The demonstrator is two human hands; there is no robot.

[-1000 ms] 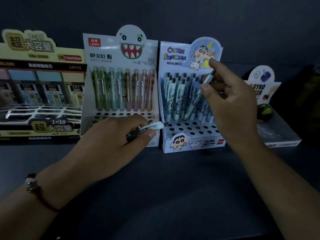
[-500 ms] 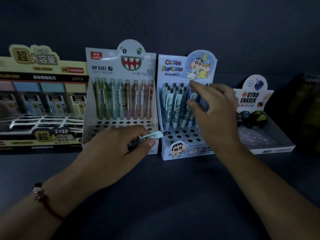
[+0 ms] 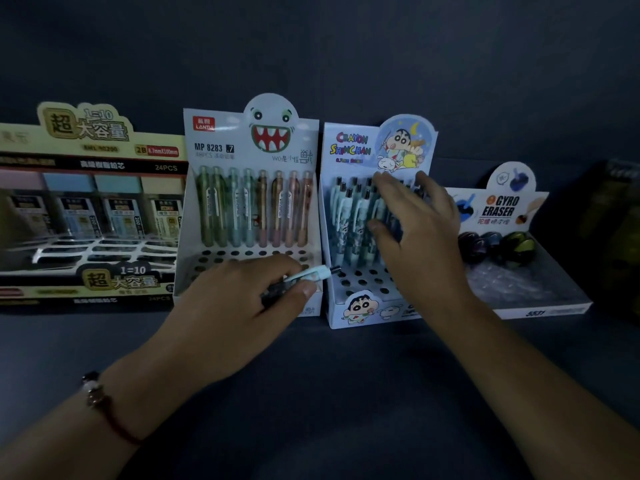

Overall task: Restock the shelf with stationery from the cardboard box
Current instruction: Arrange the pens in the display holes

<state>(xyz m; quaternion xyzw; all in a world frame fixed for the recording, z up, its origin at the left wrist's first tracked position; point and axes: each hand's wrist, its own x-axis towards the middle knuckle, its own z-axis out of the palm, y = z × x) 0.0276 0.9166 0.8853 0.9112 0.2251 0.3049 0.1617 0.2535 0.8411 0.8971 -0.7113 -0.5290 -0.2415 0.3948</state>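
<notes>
The step in hand looks like filling the Crayon Shinchan display box [image 3: 349, 311], centre-right of the frame. The right hand [image 3: 420, 233] hovers over its standing pens, fingers spread, holding nothing — the left hand [image 3: 239, 306] pinches a mint pen [image 3: 311, 274] at centre. Next: seat that pen in an empty front hole — upright.

I log the left hand [image 3: 239, 306] curled in a grip, beaded red-cord wrist low; right hand [image 3: 415, 230] raised, fingers spread.
</notes>
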